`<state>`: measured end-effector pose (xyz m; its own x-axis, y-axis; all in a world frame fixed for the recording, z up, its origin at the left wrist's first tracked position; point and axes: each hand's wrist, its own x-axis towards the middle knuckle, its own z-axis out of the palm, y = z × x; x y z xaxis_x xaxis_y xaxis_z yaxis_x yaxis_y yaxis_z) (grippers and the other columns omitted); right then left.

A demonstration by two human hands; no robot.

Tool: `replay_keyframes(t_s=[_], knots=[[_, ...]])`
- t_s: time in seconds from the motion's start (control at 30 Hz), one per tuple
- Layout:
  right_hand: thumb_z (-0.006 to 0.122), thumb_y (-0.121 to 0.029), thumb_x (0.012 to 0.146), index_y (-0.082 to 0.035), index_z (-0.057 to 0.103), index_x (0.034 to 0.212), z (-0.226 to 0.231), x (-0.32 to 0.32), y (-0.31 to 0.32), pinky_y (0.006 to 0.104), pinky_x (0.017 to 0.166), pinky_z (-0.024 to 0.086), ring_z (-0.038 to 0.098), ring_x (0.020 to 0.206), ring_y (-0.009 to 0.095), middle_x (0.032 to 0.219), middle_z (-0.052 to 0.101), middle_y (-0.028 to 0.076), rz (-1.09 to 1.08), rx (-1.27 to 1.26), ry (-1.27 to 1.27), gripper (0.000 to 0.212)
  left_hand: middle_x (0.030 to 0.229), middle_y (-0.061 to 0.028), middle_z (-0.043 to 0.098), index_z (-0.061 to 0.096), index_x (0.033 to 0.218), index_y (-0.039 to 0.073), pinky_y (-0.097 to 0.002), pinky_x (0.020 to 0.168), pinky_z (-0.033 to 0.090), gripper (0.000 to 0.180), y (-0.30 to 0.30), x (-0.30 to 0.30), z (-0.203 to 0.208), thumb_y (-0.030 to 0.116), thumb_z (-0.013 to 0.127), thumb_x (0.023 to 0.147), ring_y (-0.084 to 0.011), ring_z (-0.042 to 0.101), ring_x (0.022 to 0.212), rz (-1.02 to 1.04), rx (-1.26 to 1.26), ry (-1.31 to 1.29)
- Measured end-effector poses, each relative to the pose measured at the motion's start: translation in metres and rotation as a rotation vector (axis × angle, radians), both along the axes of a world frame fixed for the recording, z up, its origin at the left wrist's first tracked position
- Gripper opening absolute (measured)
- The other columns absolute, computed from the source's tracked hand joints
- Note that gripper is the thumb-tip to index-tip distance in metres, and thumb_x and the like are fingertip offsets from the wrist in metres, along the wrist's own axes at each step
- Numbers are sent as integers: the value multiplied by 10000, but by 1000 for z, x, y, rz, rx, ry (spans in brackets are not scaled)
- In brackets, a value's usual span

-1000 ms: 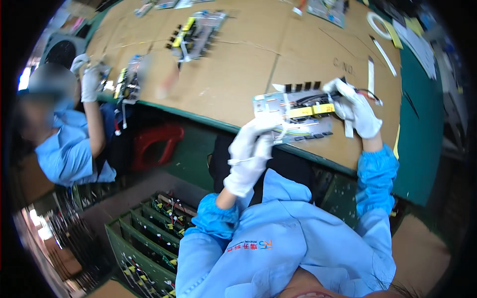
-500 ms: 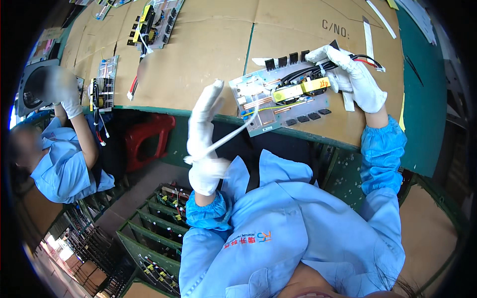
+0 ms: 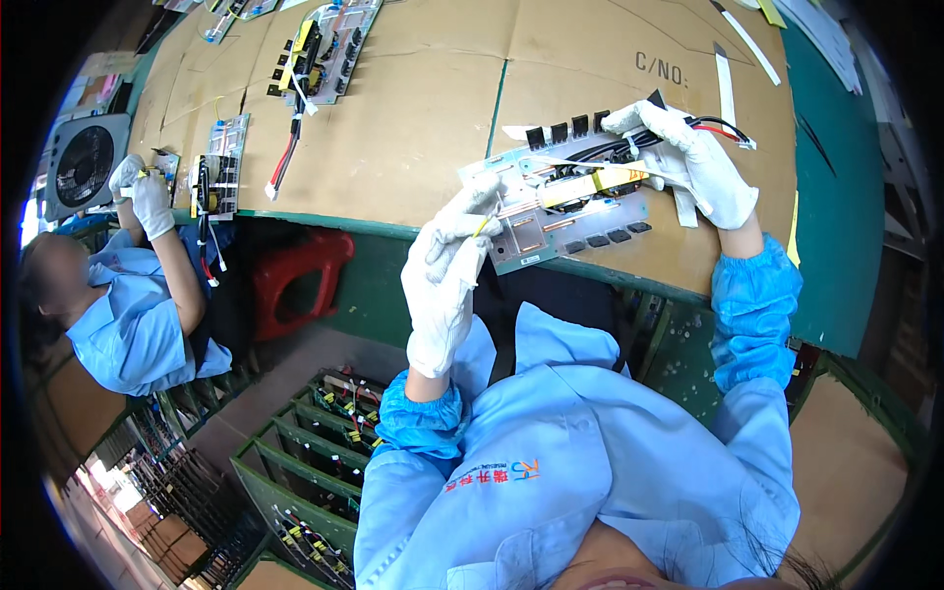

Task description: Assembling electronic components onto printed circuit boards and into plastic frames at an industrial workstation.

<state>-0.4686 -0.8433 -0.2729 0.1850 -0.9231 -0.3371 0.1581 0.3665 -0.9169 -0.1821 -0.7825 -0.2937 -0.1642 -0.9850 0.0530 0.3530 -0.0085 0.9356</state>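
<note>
a rectangular silver-grey circuit board sits tilted at the near edge of a tabletop covered in brown cardboard, its near left corner jutting past the green rim; it lies between the two white-gloved hands, the left hand at its left end, the right hand over its right end; the left hand is partly closed, thumb and fingers drawn together at the board's edge, with a thin yellow wire showing pinched between them; the right hand is curled round a bundle of thick black cables, beside a yellow-taped, block-shaped component, while red and black wire ends stick out beyond the fingers; a slim white lead runs over the board toward the right hand; half a second ago the left hand was off the board, well to the left, fingers spread and the white lead stretched out to it; now that hand is back at the board, the lead lies across toward the right, and the yellow wire, then lying along the board, is at the left fingers; the right hand and the board have barely moved.
</note>
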Motion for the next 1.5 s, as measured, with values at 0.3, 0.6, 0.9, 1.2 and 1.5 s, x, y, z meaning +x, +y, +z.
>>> replay_keyframes(t_s=[0.3,0.6,0.9,1.2,1.5], knots=[[562,-387,969,-36,684,1131,9,-1,2,204,590,389,427,638,73,1058,649,35,51,10,75,405,1274,-251,586,561,1029,22,-524,1100,354,223,6,14,3,220,521,935,-393,549,1226,-27,10,127],[549,-376,979,-15,668,1151,7,1,2,203,583,353,398,658,69,1035,635,25,26,-4,68,417,1314,-237,573,592,915,59,-536,1140,283,187,6,18,-4,245,575,905,-424,485,1290,-79,266,474],[549,-373,981,-23,669,1140,9,0,3,199,589,345,404,671,62,983,628,10,43,2,79,403,1305,-299,554,607,1164,-66,-488,1116,341,348,6,20,-5,149,561,894,-405,499,1284,5,234,465],[559,-379,975,-47,669,1154,-7,-6,-1,202,585,346,417,659,58,867,589,3,7,12,42,393,1063,-157,611,643,1188,40,-382,842,484,444,0,2,-7,95,766,765,-309,589,968,160,-547,-1060],[535,-384,986,-44,675,1125,-2,-3,1,224,556,325,382,583,50,679,482,-30,38,14,76,394,955,-157,617,665,1030,5,-387,744,509,243,-4,-16,-36,11,721,794,-322,604,870,319,-667,-1047]])
